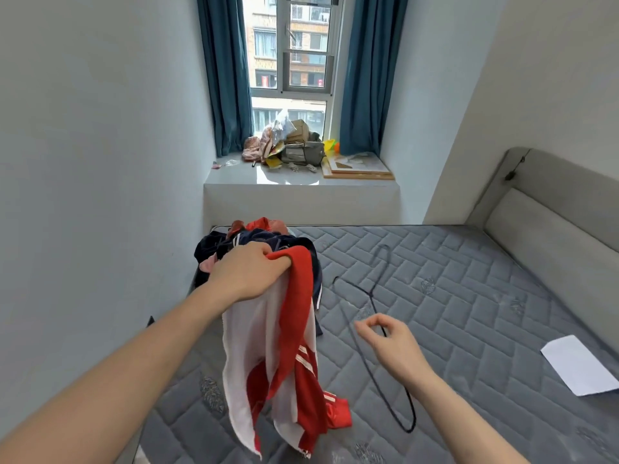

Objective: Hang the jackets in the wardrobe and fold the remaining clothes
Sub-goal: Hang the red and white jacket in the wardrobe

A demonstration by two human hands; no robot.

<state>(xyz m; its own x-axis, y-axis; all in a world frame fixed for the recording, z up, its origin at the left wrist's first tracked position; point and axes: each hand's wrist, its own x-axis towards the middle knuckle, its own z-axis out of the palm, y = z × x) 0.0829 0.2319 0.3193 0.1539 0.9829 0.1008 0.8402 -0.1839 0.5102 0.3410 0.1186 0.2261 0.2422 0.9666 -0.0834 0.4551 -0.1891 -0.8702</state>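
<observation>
My left hand (246, 274) grips a red and white jacket (284, 356) by its top, so it hangs down over the grey mattress (452, 296). My right hand (390, 338) pinches a thin black wire hanger (365, 296) at its middle, just above the mattress; the hanger's hook points toward the window. Behind the jacket lies a pile of clothes (254, 242), mostly dark navy with white stripes, with red and pink pieces at the far left corner of the bed.
A white sheet of paper (579, 365) lies on the mattress at the right. The grey padded headboard (552, 229) runs along the right side. The window ledge (301, 177) beyond the bed holds bags, boxes and boards. A wall stands close on the left.
</observation>
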